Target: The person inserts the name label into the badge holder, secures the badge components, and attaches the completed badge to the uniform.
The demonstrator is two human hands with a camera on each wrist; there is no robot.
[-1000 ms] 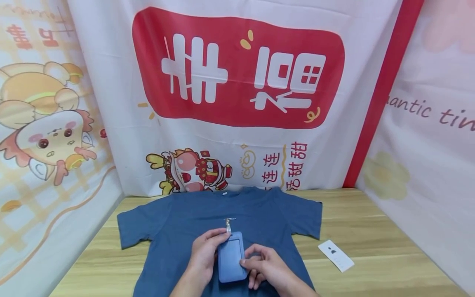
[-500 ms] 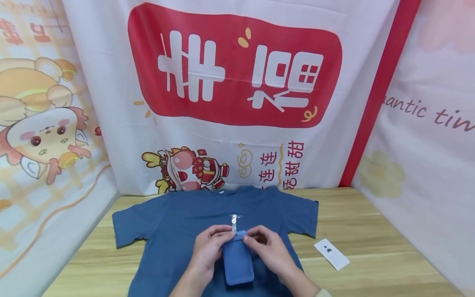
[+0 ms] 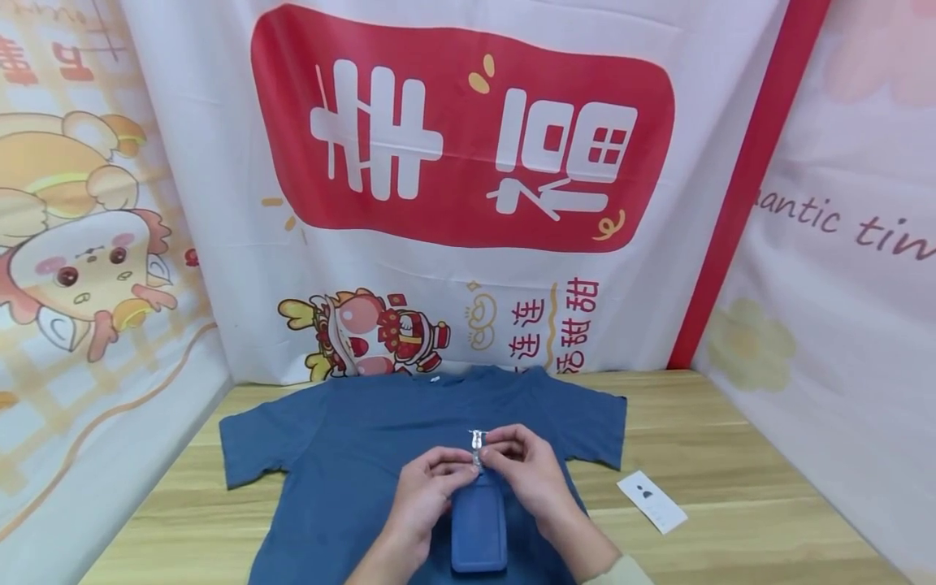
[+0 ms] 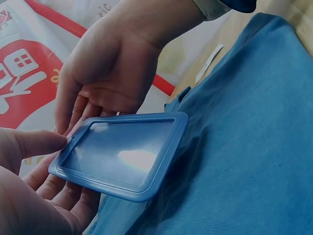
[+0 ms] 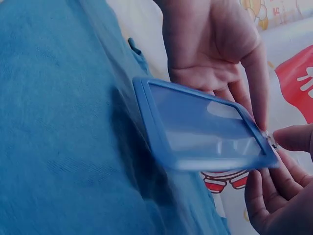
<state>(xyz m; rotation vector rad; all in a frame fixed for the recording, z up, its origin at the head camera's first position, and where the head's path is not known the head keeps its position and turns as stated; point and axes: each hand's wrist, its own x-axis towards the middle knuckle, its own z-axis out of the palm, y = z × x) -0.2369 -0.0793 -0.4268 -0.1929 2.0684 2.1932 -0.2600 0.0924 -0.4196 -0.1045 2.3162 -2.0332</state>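
Observation:
A blue badge holder [image 3: 478,528] with a clear window [image 4: 122,152] hangs over the dark blue T-shirt [image 3: 344,471]. At its top end is a small metal badge clip [image 3: 478,440] on a short clear strap. My left hand [image 3: 424,496] pinches the strap end at the holder's top, thumb uppermost. From the other side my right hand [image 3: 530,471] pinches the clip between thumb and fingers. The fingertips of both hands meet there and partly hide the strap. In the right wrist view, the badge holder [image 5: 195,129] tilts above the shirt and casts a shadow on it.
The T-shirt lies spread on a wood-grain table [image 3: 731,455], its collar toward the back. A small white card [image 3: 652,501] with a dark figure printed on it lies to the shirt's right. Printed cloth [image 3: 468,268] hangs behind the table and on both sides.
My right hand has gone from the holder's lower right edge up to its top corner, then onto the clip. The badge holder has shifted slightly right, and my left hand has moved with it.

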